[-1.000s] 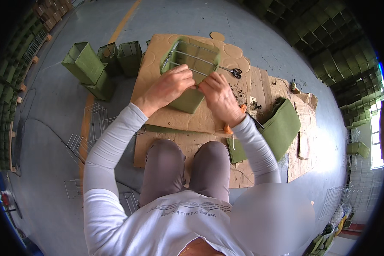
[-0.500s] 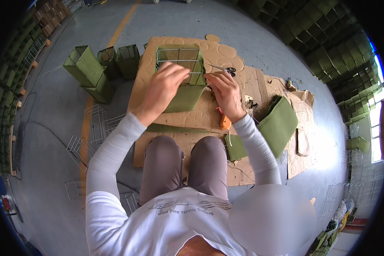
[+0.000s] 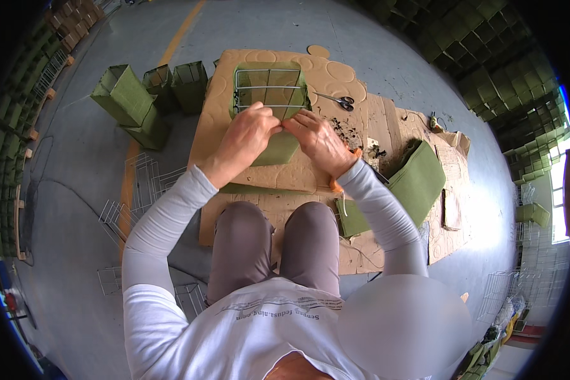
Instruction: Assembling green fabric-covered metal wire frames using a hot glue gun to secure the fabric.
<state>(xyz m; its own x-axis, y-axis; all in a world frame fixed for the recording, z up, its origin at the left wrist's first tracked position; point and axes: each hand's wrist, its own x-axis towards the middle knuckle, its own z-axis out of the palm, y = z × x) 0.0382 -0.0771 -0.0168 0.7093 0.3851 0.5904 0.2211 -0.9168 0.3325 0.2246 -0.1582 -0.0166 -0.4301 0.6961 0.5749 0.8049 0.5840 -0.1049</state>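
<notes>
A wire frame [image 3: 267,69] sits in a green fabric box [image 3: 275,152] on a cardboard-covered surface in front of my knees. Over its near side, my left hand [image 3: 247,138] and my right hand [image 3: 320,140] come together, fingertips almost touching. Both have thumb and fingers pinched, just nearer than the frame's near wire. What they pinch is hidden by the fingers. Black-handled scissors [image 3: 345,101] lie beyond my right hand, blades pointing left. An orange-handled tool [image 3: 335,185] lies partly under my right wrist.
Folded green fabric [image 3: 418,183] lies to the right on the cardboard [image 3: 354,256], near scattered dark scraps [image 3: 377,152]. Several green fabric boxes [image 3: 123,98] stand on the floor at left, with loose wire frames [image 3: 144,183] nearer. Stacks of green boxes [image 3: 449,44] line the far right.
My right hand has moved left and slightly nearer, from the frame's right corner to beside my left hand. My left hand has come slightly nearer, leaving the frame's near wire showing.
</notes>
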